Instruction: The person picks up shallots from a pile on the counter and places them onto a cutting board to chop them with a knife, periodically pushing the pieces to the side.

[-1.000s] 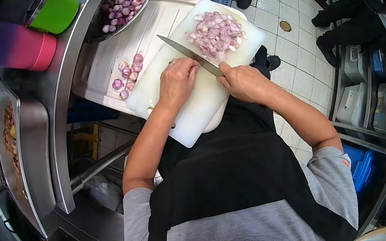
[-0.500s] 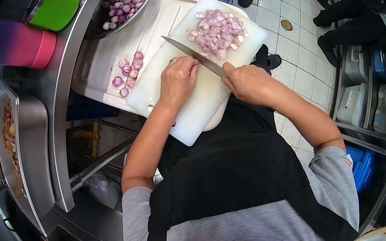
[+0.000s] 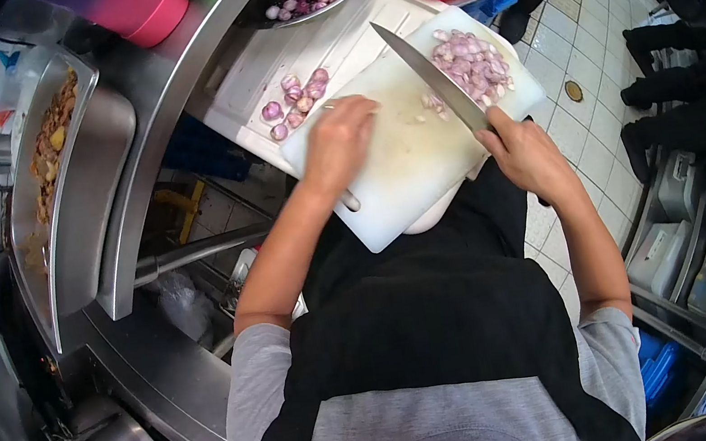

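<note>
One knife [image 3: 430,74] in right hand [image 3: 526,154], shallots [image 3: 473,66] heaped

No legible text, labels or numbers anywhere.

Light: bright, even, overhead.
Glare: sheen on steel worktop [image 3: 161,94].
Distortion: strong fisheye, black vignetted corners.
Focus: centre sharp, edges soft.

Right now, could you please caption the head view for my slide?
Right hand holds a knife over a cutting board bearing sliced shallots; left hand rests on it.
</note>
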`<state>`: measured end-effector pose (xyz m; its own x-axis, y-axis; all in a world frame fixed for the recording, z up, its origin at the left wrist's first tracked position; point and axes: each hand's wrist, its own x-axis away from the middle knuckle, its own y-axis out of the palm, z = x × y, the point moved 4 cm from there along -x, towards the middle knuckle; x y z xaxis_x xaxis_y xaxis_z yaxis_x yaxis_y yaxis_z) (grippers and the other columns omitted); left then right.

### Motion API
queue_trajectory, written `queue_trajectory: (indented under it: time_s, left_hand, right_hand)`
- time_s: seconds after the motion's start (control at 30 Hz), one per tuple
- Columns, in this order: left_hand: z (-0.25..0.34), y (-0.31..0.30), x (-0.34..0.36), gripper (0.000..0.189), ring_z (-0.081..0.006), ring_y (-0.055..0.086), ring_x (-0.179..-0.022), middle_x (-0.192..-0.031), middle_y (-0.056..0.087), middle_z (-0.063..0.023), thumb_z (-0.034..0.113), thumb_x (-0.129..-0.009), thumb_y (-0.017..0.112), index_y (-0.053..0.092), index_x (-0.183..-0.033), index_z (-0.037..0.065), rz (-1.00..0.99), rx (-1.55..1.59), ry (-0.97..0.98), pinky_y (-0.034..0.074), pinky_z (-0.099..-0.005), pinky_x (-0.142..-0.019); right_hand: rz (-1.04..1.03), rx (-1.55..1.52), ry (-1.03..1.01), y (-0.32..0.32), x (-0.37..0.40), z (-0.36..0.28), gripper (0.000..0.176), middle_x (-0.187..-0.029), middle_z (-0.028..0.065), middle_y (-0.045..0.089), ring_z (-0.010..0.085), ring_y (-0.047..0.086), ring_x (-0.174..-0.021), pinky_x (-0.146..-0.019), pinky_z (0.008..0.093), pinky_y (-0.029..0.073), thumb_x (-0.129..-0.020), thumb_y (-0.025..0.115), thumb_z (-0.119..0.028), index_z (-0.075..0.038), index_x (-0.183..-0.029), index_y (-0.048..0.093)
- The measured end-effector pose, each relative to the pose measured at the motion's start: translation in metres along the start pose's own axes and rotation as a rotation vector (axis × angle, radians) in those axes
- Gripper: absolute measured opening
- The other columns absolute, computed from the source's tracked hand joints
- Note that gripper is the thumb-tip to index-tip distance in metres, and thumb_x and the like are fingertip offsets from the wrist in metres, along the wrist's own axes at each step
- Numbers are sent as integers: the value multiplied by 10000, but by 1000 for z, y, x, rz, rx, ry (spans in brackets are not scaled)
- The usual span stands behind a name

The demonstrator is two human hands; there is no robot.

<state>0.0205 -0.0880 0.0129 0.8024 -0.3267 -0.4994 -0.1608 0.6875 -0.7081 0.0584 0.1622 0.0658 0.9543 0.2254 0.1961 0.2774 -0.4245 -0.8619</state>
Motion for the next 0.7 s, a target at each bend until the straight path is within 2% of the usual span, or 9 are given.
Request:
queue_trajectory:
  time_s: [0.1,0.17,0.23,0.3,0.4,0.53,0.67,0.7]
  left_hand:
    - [-41,-37,2,181,-326,652,-968,-1015,696,-131,18,-795,702,735,-970,45,72,-207,-135,522,-409,-866]
    - [-49,-56,-5,119,-332,627,-921,-976,669,-122,62,-801,707,738,-915,53,13,-310,-162,515,-417,-836]
    - [-58,-60,-11,108,-333,606,-939,-976,647,-113,78,-795,718,749,-899,83,-25,-368,-141,505,-422,-830]
    - [-63,-54,-16,213,-333,584,-1007,-1080,621,-113,71,-759,743,745,-971,79,-158,-411,-74,492,-421,-854]
    - [-66,-47,-20,207,-340,569,-1033,-1109,598,-121,79,-763,748,736,-970,75,-245,-409,-72,488,-423,-861]
    - [-67,-46,-22,181,-343,569,-1031,-1108,596,-126,86,-775,744,726,-955,68,-248,-400,-91,486,-420,-867]
    - [-65,-42,-21,185,-333,590,-1010,-1059,628,-118,79,-803,711,703,-987,72,-306,-445,-42,491,-413,-857]
    - [-62,-42,-20,190,-326,602,-991,-1000,626,-124,71,-797,689,693,-987,63,-330,-471,-10,496,-422,-851]
  right_hand:
    - [-57,41,-43,10,19,2,249,-713,271,624,471,633,-750,-684,538,494,-956,588,-242,-6,-970,510]
    - [-72,24,-93,22,23,6,250,-703,263,626,467,634,-727,-672,539,496,-958,588,-242,-4,-961,510]
    - [-107,11,-154,31,24,7,247,-709,266,626,463,637,-735,-672,538,496,-956,590,-243,-8,-961,513]
    - [-113,12,-143,35,17,13,252,-729,271,630,465,638,-760,-688,539,494,-956,588,-255,-13,-960,518]
    - [-94,-9,-70,30,5,25,261,-775,282,636,474,633,-815,-738,540,484,-960,578,-267,-13,-968,520]
    - [-46,4,-11,16,-3,38,259,-793,286,640,473,632,-828,-746,540,484,-967,559,-267,-11,-982,524]
    - [-54,-7,64,17,-4,43,291,-840,300,652,475,639,-865,-794,544,483,-979,526,-287,1,-1008,552]
    - [-49,-9,76,18,-4,42,291,-840,300,652,475,639,-865,-794,544,483,-979,526,-287,1,-1008,552]
